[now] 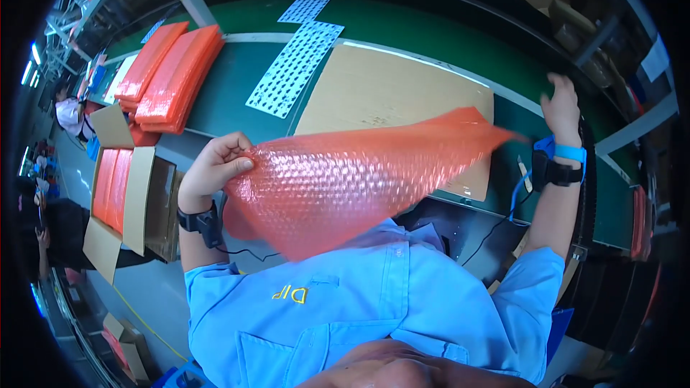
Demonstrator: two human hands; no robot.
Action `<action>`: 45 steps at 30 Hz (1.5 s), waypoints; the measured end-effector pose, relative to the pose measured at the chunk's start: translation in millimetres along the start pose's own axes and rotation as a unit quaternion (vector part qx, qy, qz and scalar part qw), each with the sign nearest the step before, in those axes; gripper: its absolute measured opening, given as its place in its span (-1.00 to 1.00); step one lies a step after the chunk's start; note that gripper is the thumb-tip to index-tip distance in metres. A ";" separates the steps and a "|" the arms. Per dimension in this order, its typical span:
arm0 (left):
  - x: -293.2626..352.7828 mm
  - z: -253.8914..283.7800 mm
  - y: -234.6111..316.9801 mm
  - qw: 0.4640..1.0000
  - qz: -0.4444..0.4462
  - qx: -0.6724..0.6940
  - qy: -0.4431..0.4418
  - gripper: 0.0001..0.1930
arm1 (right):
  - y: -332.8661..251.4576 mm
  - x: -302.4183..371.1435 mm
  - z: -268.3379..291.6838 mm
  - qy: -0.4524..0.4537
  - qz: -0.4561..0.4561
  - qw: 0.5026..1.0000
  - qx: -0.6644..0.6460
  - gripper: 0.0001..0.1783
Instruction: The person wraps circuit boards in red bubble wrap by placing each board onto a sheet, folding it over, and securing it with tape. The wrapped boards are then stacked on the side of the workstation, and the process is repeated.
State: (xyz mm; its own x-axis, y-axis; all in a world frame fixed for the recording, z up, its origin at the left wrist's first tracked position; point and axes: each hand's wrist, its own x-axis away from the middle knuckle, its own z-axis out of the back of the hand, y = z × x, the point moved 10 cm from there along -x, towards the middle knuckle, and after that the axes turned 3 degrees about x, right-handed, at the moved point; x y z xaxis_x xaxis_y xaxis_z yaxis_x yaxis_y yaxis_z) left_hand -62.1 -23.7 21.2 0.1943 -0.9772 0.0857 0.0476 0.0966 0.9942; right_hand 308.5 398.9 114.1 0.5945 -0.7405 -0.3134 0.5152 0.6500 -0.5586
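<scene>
Red bubble-wrap sheet, one: hung aloft before cardboard panel, corner pinched in left grip. Right grip: fingers spread, empty, near bench. Step, apparently: sheet being spread; next move seemingly called for controlling its loose end.

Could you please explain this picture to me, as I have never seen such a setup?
There is no robot here: these are a person's two bare hands, filmed by a wide camera worn on the head, looking down, so straight edges bend near the rim. The left hand has a piece of red bubble wrap in its grip, near its left end. The right hand is open and apart from it. On the green table lie a brown cardboard sheet, a white sheet with dark marks and a stack of red bubble-wrap packs.
</scene>
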 end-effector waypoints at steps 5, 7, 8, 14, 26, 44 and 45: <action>-42.5 -37.5 52.3 0.989 0.000 -0.129 -0.074 -0.91 | -154.5 14.5 -63.1 -0.234 0.156 0.914 -0.291 -0.60; -64.5 -68.8 69.7 0.981 -0.018 -0.156 -0.115 -0.91 | -225.2 44.1 -102.8 -0.228 0.330 0.898 -0.182 -0.35; -77.6 -85.5 82.8 0.974 -0.036 -0.178 -0.134 -0.86 | -236.0 53.4 -133.2 -0.300 0.354 0.871 -0.161 -0.31; -84.8 -99.6 138.9 0.939 -0.105 -0.272 -0.183 -0.70 | -171.6 43.3 -186.1 -0.555 0.258 0.790 0.045 -0.36; 28.3 -69.9 131.3 0.795 -0.133 -0.575 0.142 -0.83 | -152.1 15.2 -17.9 0.218 0.365 0.890 0.164 -0.84; -353.7 18.1 72.2 0.790 -0.030 -0.573 0.217 -0.32 | -58.9 117.0 -129.3 0.022 0.109 0.987 0.118 -0.43; -382.9 23.6 61.1 0.763 -0.003 -0.606 0.226 -0.13 | -56.5 116.7 -126.8 0.023 0.113 0.988 0.099 -0.44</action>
State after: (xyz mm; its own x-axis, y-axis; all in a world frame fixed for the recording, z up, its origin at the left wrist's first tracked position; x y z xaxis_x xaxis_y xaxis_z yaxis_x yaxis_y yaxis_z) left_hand -156.8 351.9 50.7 0.4958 -0.8394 -0.2227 0.8671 0.4641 0.1811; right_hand 270.5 254.2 11.7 0.6821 -0.5768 -0.4495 0.4855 0.8169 -0.3114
